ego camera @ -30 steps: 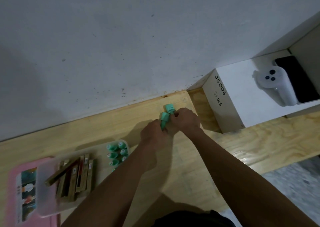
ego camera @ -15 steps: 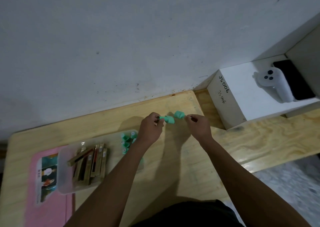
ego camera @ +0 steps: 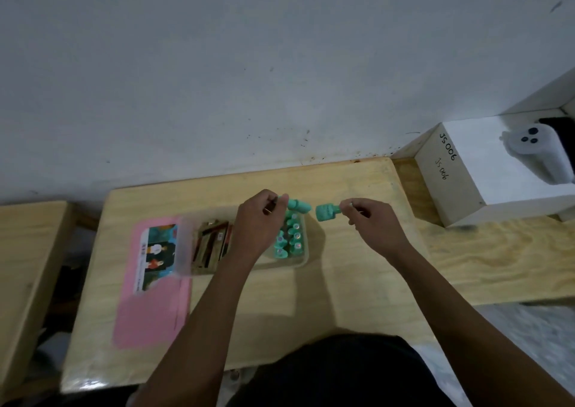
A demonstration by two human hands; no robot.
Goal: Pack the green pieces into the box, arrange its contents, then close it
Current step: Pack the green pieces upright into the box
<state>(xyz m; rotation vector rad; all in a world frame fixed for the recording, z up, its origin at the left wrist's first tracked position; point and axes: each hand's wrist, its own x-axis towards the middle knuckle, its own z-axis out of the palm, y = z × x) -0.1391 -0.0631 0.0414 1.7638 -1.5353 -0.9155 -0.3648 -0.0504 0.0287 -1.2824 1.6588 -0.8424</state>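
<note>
- Landmark: the clear box (ego camera: 303, 259) on the wooden table (ego camera: 342, 297); every place below is given relative to it.
- Change noted: a second ago both hands were pressed together over two green pieces beyond the box's far right corner. They have since drawn apart, each carrying one piece.
- Left hand (ego camera: 256, 223): closed, fingertips pinching the left green piece (ego camera: 298, 205), which is held on its side just above the box's far edge.
- Right hand (ego camera: 371, 220): closed, fingertips pinching the right green piece (ego camera: 326, 212), held in the air just right of the box's far right corner, near the other piece but not touching it.
- Box contents: rows of packed green pieces (ego camera: 291, 238) stand in the right part; brown sticks (ego camera: 211, 245) lie in the left part, partly hidden by the left forearm.
- Pink lid (ego camera: 149, 316): flat on the table to the left of the box, its edge under or against the box side; the box is open.
- Assessment: the pair appears to have been separated for loading one at a time. Packing is well advanced; arranging and closing are not yet done.
</note>
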